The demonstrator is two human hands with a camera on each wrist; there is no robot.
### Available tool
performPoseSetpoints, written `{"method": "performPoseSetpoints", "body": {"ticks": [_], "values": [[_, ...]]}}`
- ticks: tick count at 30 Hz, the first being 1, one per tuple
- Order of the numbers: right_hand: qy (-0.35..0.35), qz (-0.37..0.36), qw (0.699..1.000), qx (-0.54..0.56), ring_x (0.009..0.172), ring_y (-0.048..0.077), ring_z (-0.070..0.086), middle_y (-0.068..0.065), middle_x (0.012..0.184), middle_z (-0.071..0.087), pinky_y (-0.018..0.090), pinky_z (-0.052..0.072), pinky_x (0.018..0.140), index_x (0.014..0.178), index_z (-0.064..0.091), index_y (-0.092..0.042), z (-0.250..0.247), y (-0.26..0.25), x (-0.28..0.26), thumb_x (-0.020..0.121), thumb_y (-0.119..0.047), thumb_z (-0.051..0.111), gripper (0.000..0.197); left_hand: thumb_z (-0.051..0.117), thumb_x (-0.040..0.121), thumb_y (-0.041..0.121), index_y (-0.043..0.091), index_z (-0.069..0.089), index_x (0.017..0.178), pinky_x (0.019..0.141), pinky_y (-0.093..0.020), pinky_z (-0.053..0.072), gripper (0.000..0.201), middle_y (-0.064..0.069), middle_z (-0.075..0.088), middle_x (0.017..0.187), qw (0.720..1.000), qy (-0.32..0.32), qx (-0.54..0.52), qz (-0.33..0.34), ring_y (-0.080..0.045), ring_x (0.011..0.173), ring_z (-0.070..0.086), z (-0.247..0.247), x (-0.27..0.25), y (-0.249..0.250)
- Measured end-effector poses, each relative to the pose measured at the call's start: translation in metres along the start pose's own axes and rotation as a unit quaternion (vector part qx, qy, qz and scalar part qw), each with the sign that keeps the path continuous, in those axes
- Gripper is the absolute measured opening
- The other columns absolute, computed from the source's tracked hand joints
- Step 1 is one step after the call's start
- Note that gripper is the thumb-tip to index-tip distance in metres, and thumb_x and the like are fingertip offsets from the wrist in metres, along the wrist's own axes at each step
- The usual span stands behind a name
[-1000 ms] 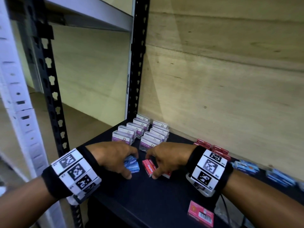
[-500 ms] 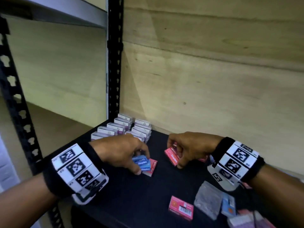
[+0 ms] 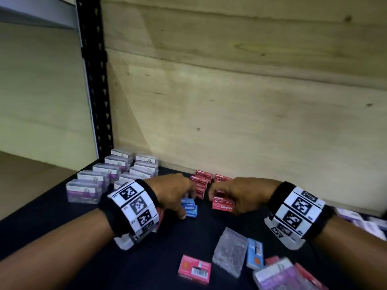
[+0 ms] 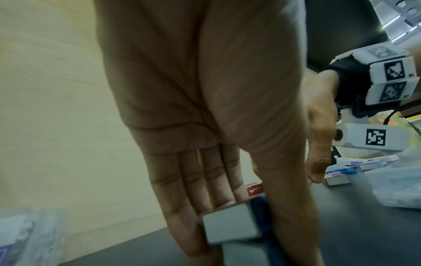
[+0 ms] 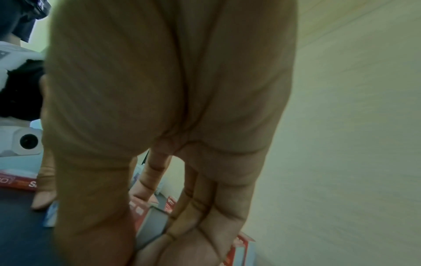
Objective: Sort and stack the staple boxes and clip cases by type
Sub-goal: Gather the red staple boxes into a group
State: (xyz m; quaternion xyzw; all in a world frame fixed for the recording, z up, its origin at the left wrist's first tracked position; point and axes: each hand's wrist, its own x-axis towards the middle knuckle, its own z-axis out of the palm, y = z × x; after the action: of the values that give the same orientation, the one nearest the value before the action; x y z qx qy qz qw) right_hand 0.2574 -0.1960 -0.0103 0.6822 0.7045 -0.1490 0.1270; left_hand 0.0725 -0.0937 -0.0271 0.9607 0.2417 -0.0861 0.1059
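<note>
My left hand [image 3: 185,205] pinches a small stack of blue staple boxes [image 3: 190,208] between thumb and fingers, low on the black shelf [image 3: 104,264]. In the left wrist view the stack's grey ends [image 4: 230,223] sit between the fingers [image 4: 182,207] and the thumb. My right hand [image 3: 224,200] grips red staple boxes [image 3: 223,205] right beside it; the right wrist view shows their grey end [image 5: 154,225] between thumb and fingers. Just behind both hands, red staple box stacks [image 3: 200,181] stand against the wall. Clear clip cases [image 3: 94,181] with purple labels stand in two rows at the back left.
Loose items lie at the front right: a red staple box [image 3: 194,268], a clear case [image 3: 230,250], a blue box [image 3: 254,252] and a purple-labelled clip case [image 3: 278,277]. A black shelf post [image 3: 94,80] rises at the left, with a plywood wall [image 3: 251,101] behind.
Both hands have moved right, away from the clip case rows, to the red stacks by the wall. The left still holds blue boxes, the right red ones.
</note>
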Motion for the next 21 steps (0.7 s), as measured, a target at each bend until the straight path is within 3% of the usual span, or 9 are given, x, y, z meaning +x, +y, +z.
{"method": "performPoseSetpoints", "body": {"ticks": [4,7,11,14,17,21], "values": [[-0.011,-0.002,1.0,0.009,0.1,0.02,0.06,-0.003,0.115,0.062,0.041,0.054,0.087,0.123,0.046,-0.041,0.003,0.005,-0.004,0.077,-0.007,0.068,0.062,0.085,0.07,0.034,0.028,0.064,0.117,0.078,-0.023,0.051,0.051,0.009,0.066,0.104,0.999,-0.026,-0.014,0.031,-0.009,0.091,0.061,0.006,0.0,0.006],[-0.005,-0.001,1.0,0.024,0.097,0.018,0.059,-0.004,0.113,0.062,0.037,0.053,0.085,0.124,0.047,-0.04,0.005,0.004,-0.002,0.077,-0.008,0.069,0.061,0.084,0.072,0.033,0.027,0.063,0.119,0.081,-0.025,0.052,0.051,0.009,0.066,0.105,0.998,-0.026,-0.02,0.052,-0.009,0.092,0.061,0.013,-0.002,0.015],[-0.003,0.005,0.999,0.031,0.084,0.013,0.055,-0.012,0.094,0.056,0.028,0.046,0.067,0.126,0.047,-0.037,0.007,0.002,0.003,0.079,-0.008,0.073,0.061,0.085,0.073,0.033,0.027,0.059,0.126,0.081,-0.023,0.051,0.06,0.009,0.064,0.108,0.997,-0.037,-0.036,0.055,-0.009,0.094,0.061,0.013,-0.005,0.013],[0.003,0.008,0.999,0.032,0.075,0.007,0.05,-0.016,0.086,0.05,0.024,0.04,0.061,0.126,0.046,-0.037,0.007,0.001,0.005,0.081,-0.009,0.074,0.06,0.086,0.07,0.04,0.032,0.052,0.133,0.078,-0.016,0.047,0.073,0.014,0.061,0.114,0.996,-0.053,-0.058,0.036,-0.004,0.098,0.059,0.005,-0.014,0.004],[0.004,0.002,0.999,0.036,0.08,0.006,0.051,-0.015,0.093,0.052,0.021,0.038,0.062,0.126,0.047,-0.037,0.008,-0.001,0.004,0.084,-0.012,0.072,0.055,0.083,0.071,0.046,0.035,0.049,0.134,0.082,-0.017,0.047,0.073,0.016,0.057,0.121,0.995,-0.035,-0.09,-0.007,-0.003,0.104,0.058,-0.007,-0.028,-0.008],[0.011,0.003,0.999,0.038,0.091,0.012,0.056,-0.013,0.1,0.055,0.022,0.042,0.07,0.127,0.048,-0.04,0.008,-0.004,0.001,0.089,-0.015,0.067,0.049,0.082,0.076,0.029,0.034,0.047,0.137,0.086,-0.02,0.046,0.071,0.014,0.053,0.121,0.995,-0.052,-0.053,-0.064,-0.007,0.108,0.055,-0.019,-0.043,-0.022]]}}
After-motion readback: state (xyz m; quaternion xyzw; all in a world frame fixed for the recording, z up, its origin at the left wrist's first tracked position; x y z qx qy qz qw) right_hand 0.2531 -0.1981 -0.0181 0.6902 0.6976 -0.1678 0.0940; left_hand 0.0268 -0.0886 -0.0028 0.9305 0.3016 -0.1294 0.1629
